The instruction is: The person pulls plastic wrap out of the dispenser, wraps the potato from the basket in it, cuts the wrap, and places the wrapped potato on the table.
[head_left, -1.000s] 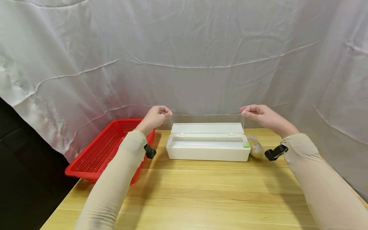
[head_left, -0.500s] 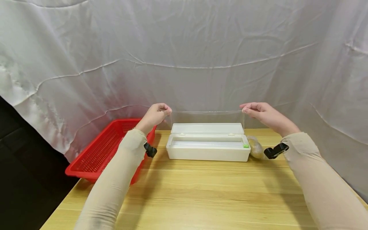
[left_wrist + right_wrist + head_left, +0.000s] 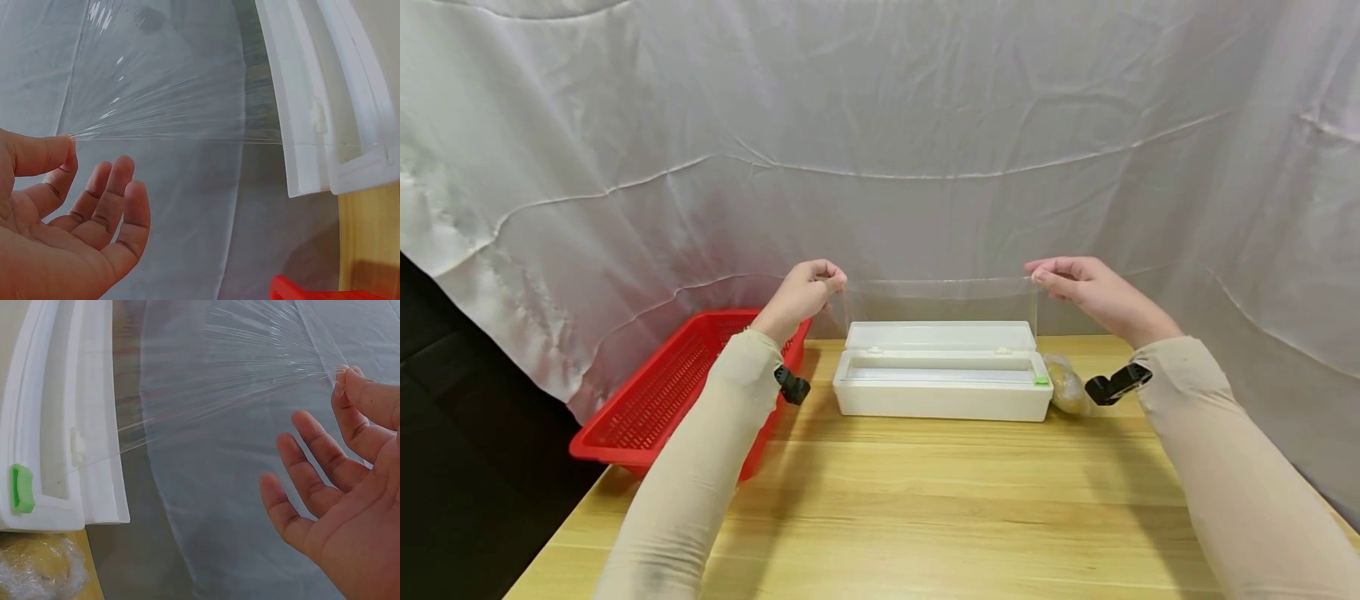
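Observation:
A clear sheet of plastic wrap (image 3: pixel 942 298) stretches upward from the white wrap dispenser box (image 3: pixel 943 402), whose lid (image 3: pixel 942 335) stands open at the back. My left hand (image 3: pixel 806 295) pinches one upper corner of the film between thumb and index finger. The opposite corner is pinched the same way by my right hand (image 3: pixel 1086 287). In both wrist views the film (image 3: pixel 169 106) fans out in creases from the pinched corner, and the other fingers are held apart from it. A green slide cutter (image 3: pixel 22 489) sits at the box's right end.
A red plastic basket (image 3: pixel 625 454) stands on the left of the wooden table (image 3: pixel 925 517). Against the box's right end lies a yellowish thing wrapped in clear film (image 3: pixel 1067 387). A pale curtain (image 3: pixel 925 125) hangs behind the table.
Both hands have risen with the film's corners, so more wrap now spans above the dispenser box. The box, basket and wrapped thing have stayed in place.

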The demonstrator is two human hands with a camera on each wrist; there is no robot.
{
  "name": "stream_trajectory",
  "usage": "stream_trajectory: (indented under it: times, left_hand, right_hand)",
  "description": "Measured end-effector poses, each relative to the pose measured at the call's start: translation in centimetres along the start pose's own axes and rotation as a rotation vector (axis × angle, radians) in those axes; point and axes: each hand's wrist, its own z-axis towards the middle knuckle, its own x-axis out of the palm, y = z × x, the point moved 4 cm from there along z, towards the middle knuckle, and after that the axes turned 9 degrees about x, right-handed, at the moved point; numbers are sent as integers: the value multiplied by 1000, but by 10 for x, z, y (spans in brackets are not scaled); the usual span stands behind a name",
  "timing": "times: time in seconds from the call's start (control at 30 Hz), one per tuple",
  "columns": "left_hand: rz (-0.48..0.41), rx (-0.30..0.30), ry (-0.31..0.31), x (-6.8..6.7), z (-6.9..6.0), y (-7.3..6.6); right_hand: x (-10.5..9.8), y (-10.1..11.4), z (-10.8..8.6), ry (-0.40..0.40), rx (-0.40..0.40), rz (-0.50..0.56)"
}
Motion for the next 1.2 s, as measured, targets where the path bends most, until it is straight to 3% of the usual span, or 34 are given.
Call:
stream_trajectory:
  times: [0.37, 0.73, 1.2]
  left_hand:
    - [-22, 12, -35, -4, 4, -9]
    - [-19, 40, -42, -9, 10, -18]
    - [-53, 77, -51, -14, 12, -30]
  right_hand:
    - [-5, 8, 0, -25, -16, 28]
    - [-12, 13, 2, -9, -29, 69]
    - [-19, 24, 2, -47, -54, 84]
